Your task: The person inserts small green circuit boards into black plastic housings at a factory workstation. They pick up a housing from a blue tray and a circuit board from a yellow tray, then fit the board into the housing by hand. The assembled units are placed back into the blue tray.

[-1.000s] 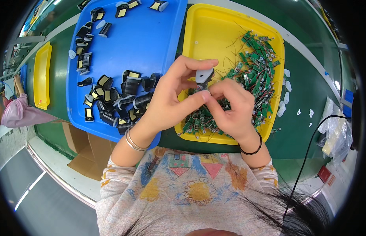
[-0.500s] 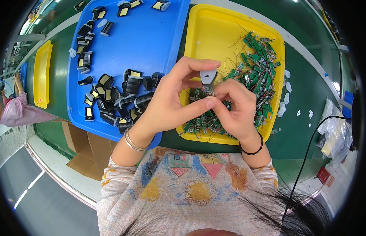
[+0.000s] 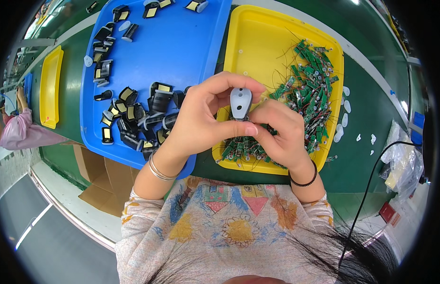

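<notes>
Between my two hands, above the near part of the yellow tray (image 3: 262,57), is a small housing with a pale grey teardrop-shaped cap (image 3: 240,100). Two dark holes show in the cap, which faces up; a dark edge shows under it. My left hand (image 3: 201,111) grips it, thumb along the near side and fingers curled round the far side. My right hand (image 3: 279,128) is closed, thumb and bent forefinger pinching at the housing's near right edge. The fingers hide its underside. Green circuit boards (image 3: 309,90) with thin wires lie heaped in the tray around my right hand.
At left, a blue tray (image 3: 158,47) holds several black housings (image 3: 130,113) with yellowish patches. Loose grey caps (image 3: 344,119) lie right of the yellow tray. Beyond are a plastic bag (image 3: 404,165), a black cable (image 3: 366,203) and, far left, another yellow tray (image 3: 51,87) and a person (image 3: 28,125).
The housing has been tipped so its grey cap now faces up; the circuit board seen below it before is hidden. My left fingers have shifted slightly round it, and my right hand stays close.
</notes>
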{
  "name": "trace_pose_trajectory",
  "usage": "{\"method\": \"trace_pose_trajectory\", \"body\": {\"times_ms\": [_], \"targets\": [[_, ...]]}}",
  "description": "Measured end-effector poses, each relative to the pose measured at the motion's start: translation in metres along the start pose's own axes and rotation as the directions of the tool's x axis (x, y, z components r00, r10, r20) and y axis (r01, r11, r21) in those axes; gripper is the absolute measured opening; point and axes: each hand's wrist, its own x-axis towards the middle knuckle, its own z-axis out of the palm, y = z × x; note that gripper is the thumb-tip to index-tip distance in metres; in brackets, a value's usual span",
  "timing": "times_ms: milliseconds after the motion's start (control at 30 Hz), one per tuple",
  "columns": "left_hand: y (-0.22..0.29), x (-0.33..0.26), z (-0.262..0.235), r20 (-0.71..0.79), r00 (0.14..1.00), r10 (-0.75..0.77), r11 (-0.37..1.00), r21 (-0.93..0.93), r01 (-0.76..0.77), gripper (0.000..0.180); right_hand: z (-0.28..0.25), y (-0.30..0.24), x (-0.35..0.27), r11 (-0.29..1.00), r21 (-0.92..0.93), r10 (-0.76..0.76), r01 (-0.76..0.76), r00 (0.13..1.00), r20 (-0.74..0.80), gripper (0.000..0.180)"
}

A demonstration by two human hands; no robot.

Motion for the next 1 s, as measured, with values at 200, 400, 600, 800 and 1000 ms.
{"method": "trace_pose_trajectory", "body": {"times_ms": [200,400,600,800,1000], "targets": [[0.002,-0.001,0.001,-0.017,1.000,0.002,0.999,-0.050,-0.003,0.049,0.002,0.003,-0.002,0.999,-0.011,-0.030,0.030,0.999,0.011,0.013],[0.003,-0.002,0.000,-0.007,0.999,0.041,0.999,-0.003,-0.041,0.048,0.004,0.005,-0.001,0.997,-0.026,-0.080,0.079,0.996,-0.037,0.015],[0.005,-0.002,-0.001,-0.053,0.997,0.061,0.989,0.140,-0.053,0.052,0.004,-0.005,0.004,0.997,0.062,0.043,-0.037,0.994,-0.096,0.014],[0.018,0.002,-0.026,-0.050,0.975,0.218,0.834,0.528,-0.159,0.057,-0.016,0.004,0.023,0.922,0.256,0.293,-0.290,0.956,0.028,0.012],[0.016,0.000,-0.093,-0.289,0.863,0.413,-0.142,0.916,0.375,0.050,-0.082,0.106,0.142,0.836,-0.547,-0.013,-0.035,0.996,-0.084,0.012]]}}
